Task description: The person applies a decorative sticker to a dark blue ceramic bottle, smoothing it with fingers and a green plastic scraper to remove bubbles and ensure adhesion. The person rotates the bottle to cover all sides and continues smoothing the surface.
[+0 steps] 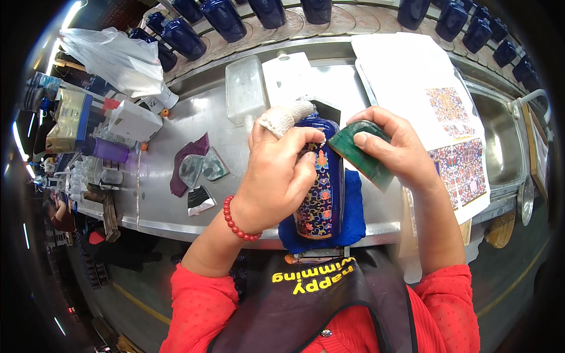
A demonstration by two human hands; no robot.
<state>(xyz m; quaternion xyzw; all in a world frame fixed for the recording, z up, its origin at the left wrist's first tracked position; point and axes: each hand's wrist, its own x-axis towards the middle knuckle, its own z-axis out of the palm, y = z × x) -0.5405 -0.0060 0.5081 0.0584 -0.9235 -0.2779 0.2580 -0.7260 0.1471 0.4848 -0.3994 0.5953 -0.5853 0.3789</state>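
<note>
A dark blue bottle (pixel 336 194) with a colourful patterned decal on its front stands over a blue towel (pixel 355 217) at the table's near edge. My left hand (pixel 276 176), with a red bead bracelet on the wrist, is closed at the bottle's upper left side. Its thumb and index finger bend against the upper part of the decal; the other fingers are mostly hidden. A whitish, rough-textured wrapped piece (pixel 278 122) shows behind that hand, near the bottle's neck. Between thumb and fingers, my right hand (pixel 400 147) grips a flat green scraper (pixel 366 154), close to the bottle's right shoulder.
Patterned decal sheets (pixel 465 170) lie on white paper at the right, beside a metal sink (pixel 506 141). Scraps (pixel 191 167) lie on the steel table left of my hands. A clear plastic container (pixel 244 88) stands behind. Several blue bottles (pixel 223 20) line the far conveyor.
</note>
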